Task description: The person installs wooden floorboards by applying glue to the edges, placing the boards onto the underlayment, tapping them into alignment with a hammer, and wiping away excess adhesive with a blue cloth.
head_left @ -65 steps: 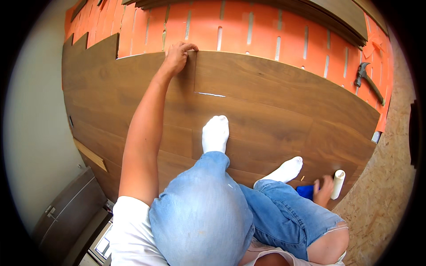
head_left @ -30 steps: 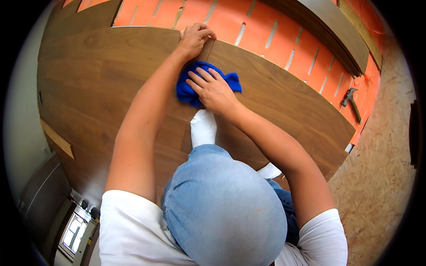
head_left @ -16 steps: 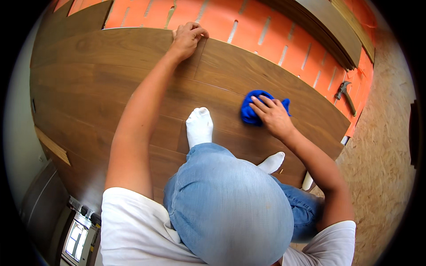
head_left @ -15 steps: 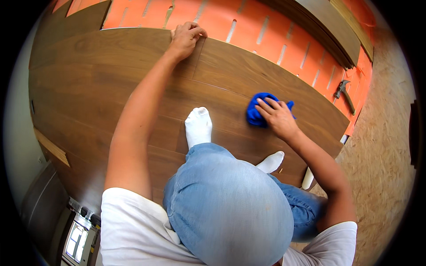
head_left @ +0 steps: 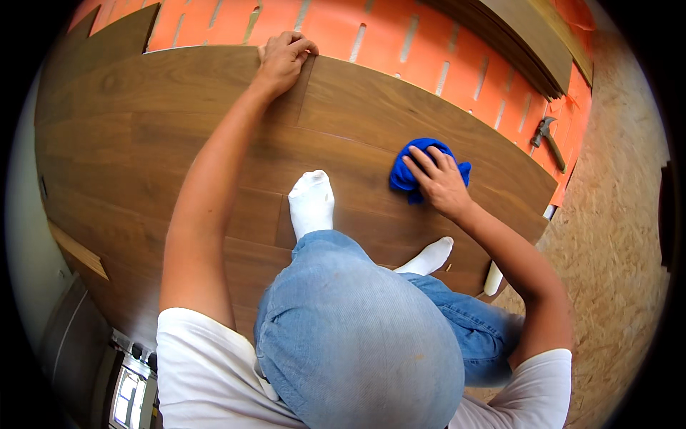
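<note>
Dark brown wood planks [head_left: 186,125] form the floor beneath me. My left hand [head_left: 284,61] has its fingers curled on the far edge of a plank [head_left: 371,100], beside a short cross seam. Lower right, my right hand [head_left: 439,182] presses on a bunched blue cloth [head_left: 406,168], fingers bent and slightly apart over it, on the planks near a long seam. My white-socked feet [head_left: 311,200] rest below the hands, with jeans covering the near middle. A white cylinder [head_left: 491,279] shows partly behind my right arm.
Orange underlayment [head_left: 379,50] lies beyond the planks, bearing a stack of planks [head_left: 529,50] and a claw hammer [head_left: 554,146] at right. Bare chipboard [head_left: 600,229] runs down the right side. A wood strip [head_left: 78,250] lies by the left wall.
My right hand took the blue cloth up beside my left hand, then moved it rightward and down. The white line on the seam looks fainter. My left hand stays on the plank edge.
</note>
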Motion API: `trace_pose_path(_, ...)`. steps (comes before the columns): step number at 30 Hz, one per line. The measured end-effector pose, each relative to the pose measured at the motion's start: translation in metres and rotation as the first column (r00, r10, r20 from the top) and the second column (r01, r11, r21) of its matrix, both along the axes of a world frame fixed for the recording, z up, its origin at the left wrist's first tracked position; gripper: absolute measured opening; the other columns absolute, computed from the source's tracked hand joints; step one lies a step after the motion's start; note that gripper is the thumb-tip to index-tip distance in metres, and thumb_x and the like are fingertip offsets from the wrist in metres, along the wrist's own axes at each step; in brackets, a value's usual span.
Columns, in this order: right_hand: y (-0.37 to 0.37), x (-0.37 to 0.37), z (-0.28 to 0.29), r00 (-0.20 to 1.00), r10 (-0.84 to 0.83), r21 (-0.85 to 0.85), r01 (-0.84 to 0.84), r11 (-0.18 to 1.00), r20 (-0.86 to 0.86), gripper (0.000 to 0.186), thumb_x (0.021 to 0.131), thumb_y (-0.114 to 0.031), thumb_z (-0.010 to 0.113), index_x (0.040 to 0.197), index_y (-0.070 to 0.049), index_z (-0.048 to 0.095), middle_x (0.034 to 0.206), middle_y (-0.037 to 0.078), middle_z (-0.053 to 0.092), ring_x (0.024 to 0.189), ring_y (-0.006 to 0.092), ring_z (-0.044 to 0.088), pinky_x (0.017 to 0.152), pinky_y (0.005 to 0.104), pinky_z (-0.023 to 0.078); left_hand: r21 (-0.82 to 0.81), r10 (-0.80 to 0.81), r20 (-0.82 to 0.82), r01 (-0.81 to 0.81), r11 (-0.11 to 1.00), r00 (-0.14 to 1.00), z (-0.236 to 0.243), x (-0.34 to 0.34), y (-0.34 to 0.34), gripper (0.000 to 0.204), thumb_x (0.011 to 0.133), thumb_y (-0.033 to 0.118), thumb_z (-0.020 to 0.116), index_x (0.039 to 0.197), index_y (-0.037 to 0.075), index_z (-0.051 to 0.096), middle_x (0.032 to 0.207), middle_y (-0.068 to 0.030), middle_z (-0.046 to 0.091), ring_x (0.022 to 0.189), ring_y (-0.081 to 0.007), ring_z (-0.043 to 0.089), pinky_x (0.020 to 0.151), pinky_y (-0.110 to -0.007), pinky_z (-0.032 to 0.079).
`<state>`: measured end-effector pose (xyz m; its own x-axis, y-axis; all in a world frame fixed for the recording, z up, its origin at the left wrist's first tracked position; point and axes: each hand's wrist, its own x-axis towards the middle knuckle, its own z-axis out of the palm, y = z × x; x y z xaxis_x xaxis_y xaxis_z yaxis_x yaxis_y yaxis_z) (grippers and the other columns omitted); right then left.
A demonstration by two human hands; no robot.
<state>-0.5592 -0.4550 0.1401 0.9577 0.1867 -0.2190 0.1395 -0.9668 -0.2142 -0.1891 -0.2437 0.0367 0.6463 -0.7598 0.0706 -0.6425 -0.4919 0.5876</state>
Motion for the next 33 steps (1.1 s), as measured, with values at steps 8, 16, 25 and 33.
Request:
trace_pose_path(8,0.097,0.14,-0.024,0.976,0.111,0.187,-0.146,0.971,0.185,0.047,0.085,-0.017,0.058,0.13,-0.007,0.066,0.134,0.009,0.058,0.119,0.028,0.053,0.093,0.0398,0.043,-0.047,-0.008,0.015,0.008,0.999,1.0,0.003,-0.001,-0.004,0.021,0.098,0.011,0.056,0.102,0.02,0.075,0.117,0.0008,0.065,0.116,-0.0241,0.055,0.102,-0.041,0.034)
trace_pose_path(16,0.094,0.16,-0.022,0.977,0.104,0.203,-0.141,0.969,0.186,0.043,0.087,-0.018,0.057,0.127,-0.008,0.068,0.129,0.006,0.059,0.116,0.0255,0.054,0.092,0.0388,0.044,-0.044,0.023,-0.068,-0.026,0.999,0.997,0.01,-0.003,-0.006,0.024,0.097,0.007,0.054,0.098,0.018,0.075,0.115,-0.0019,0.066,0.114,-0.0264,0.056,0.099,-0.043,0.037)
trace_pose_path(25,-0.105,-0.041,0.067,0.905,-0.171,-0.084,0.15,0.985,-0.389,0.045,0.078,-0.008,0.064,0.122,-0.014,0.07,0.124,0.007,0.064,0.117,0.0329,0.056,0.1,0.0449,0.048,-0.092,0.004,-0.175,-0.02,0.996,0.985,0.009,-0.001,-0.005,0.013,0.097,0.008,0.058,0.101,0.013,0.068,0.118,-0.0017,0.064,0.118,-0.0263,0.054,0.104,-0.042,0.033)
trace_pose_path(33,-0.113,-0.182,0.144,0.751,-0.552,-0.224,0.505,0.833,-0.361,0.047,0.069,0.0,0.067,0.115,-0.005,0.067,0.118,0.015,0.067,0.108,0.0385,0.058,0.096,0.0451,0.049,-0.071,-0.05,-0.11,0.042,0.997,0.993,0.007,0.001,0.003,0.02,0.092,0.008,0.061,0.099,0.019,0.076,0.115,-0.0028,0.062,0.112,-0.0283,0.056,0.099,-0.044,0.037)
